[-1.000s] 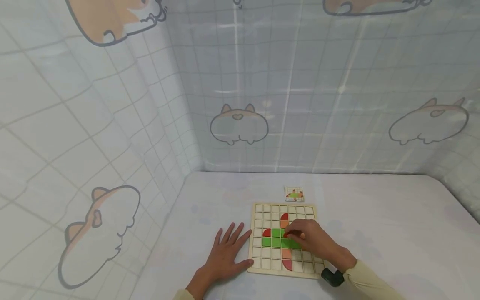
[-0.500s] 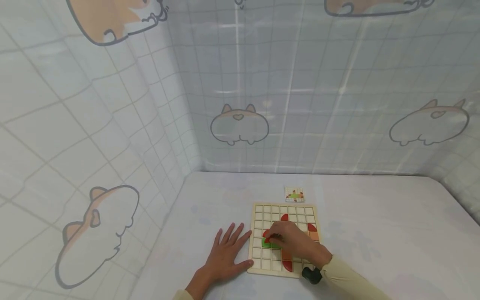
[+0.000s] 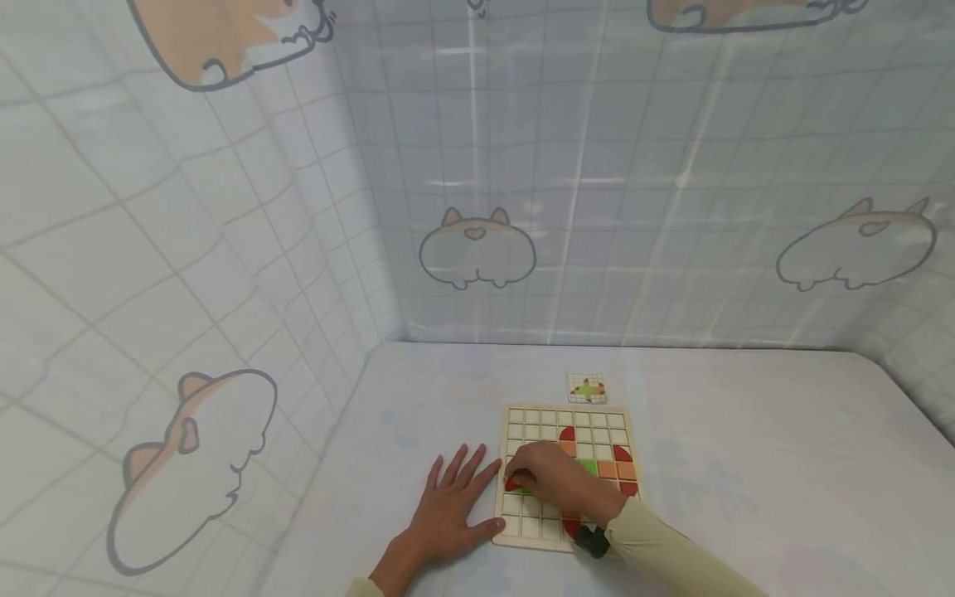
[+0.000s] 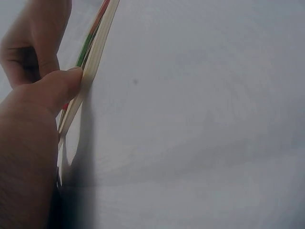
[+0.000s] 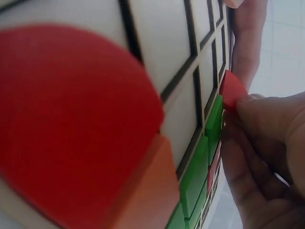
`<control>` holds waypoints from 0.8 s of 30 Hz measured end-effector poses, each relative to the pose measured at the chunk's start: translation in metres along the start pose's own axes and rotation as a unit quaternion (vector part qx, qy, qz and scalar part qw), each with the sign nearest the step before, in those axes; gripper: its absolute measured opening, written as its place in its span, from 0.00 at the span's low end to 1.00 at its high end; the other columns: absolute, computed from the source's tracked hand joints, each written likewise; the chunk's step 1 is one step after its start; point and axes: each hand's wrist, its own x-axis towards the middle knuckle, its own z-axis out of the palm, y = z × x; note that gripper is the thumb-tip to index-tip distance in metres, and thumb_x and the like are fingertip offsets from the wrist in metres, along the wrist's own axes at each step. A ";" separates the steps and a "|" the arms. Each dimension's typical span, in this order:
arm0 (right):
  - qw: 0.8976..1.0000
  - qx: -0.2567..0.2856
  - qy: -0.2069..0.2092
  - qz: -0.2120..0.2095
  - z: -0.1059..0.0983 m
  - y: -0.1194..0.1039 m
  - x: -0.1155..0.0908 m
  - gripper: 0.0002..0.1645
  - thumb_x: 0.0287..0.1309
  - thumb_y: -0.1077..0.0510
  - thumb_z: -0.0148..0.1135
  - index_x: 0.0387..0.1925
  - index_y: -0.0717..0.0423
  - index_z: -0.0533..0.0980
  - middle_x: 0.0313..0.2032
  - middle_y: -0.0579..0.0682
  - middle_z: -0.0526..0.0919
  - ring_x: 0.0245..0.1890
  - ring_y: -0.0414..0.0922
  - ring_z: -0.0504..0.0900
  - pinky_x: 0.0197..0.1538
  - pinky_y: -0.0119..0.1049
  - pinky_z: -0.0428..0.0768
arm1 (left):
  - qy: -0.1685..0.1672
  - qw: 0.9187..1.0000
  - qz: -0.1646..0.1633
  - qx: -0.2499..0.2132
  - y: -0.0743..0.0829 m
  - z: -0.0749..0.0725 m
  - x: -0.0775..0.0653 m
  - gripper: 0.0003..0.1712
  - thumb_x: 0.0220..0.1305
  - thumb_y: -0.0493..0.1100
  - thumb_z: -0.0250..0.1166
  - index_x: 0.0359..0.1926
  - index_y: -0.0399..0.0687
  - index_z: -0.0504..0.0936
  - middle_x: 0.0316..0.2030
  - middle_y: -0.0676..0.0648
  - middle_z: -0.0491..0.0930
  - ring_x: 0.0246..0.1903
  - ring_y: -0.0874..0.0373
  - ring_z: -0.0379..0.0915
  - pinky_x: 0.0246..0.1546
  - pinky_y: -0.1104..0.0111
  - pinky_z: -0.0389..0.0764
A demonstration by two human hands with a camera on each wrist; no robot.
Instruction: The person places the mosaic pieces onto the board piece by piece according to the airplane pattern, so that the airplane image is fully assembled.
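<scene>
My right hand [image 3: 559, 477] pinches a red quarter-round tile [image 5: 232, 90] between thumb and fingertips, at the left end of the green row on a wooden grid board [image 3: 522, 543]. Green tiles [image 5: 194, 167] sit in the cells beside it, partly covered by this hand in the head view. Orange tiles [image 3: 608, 469] and more red quarter-round tiles [image 3: 622, 453] fill cells to the right. My left hand [image 3: 451, 510] lies flat with fingers spread, left of the board, the thumb tip at the board's edge.
A small square card [image 3: 587, 387] printed with a coloured grid pattern lies behind the board. The white tabletop [image 3: 746, 464] extends to the right. Printed sheets [image 3: 634, 249] hang as walls behind and at both sides.
My right hand has moved left across the board with the red tile, from the middle cells to the left end of the green row. The left hand has stayed in place.
</scene>
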 end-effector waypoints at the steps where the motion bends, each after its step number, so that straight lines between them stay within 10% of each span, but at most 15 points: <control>1: 1.000 -0.013 0.000 0.003 0.000 0.000 0.000 0.08 0.60 0.62 0.67 0.40 0.49 0.86 0.36 0.34 0.82 0.38 0.32 0.76 0.44 0.30 0.77 | 0.002 1.000 0.002 -0.001 0.000 0.001 0.000 0.45 0.65 0.75 0.47 0.77 0.64 0.56 0.76 0.49 0.49 0.74 0.44 0.39 0.65 0.37 0.45; 24: 0.994 -0.106 -0.003 0.024 0.002 -0.001 0.001 0.09 0.59 0.51 0.70 0.42 0.41 0.86 0.39 0.37 0.77 0.41 0.39 0.69 0.44 0.37 0.71 | -0.024 1.000 -0.008 -0.002 -0.002 -0.005 0.005 0.45 0.64 0.75 0.49 0.76 0.64 0.58 0.75 0.48 0.53 0.74 0.42 0.42 0.63 0.35 0.47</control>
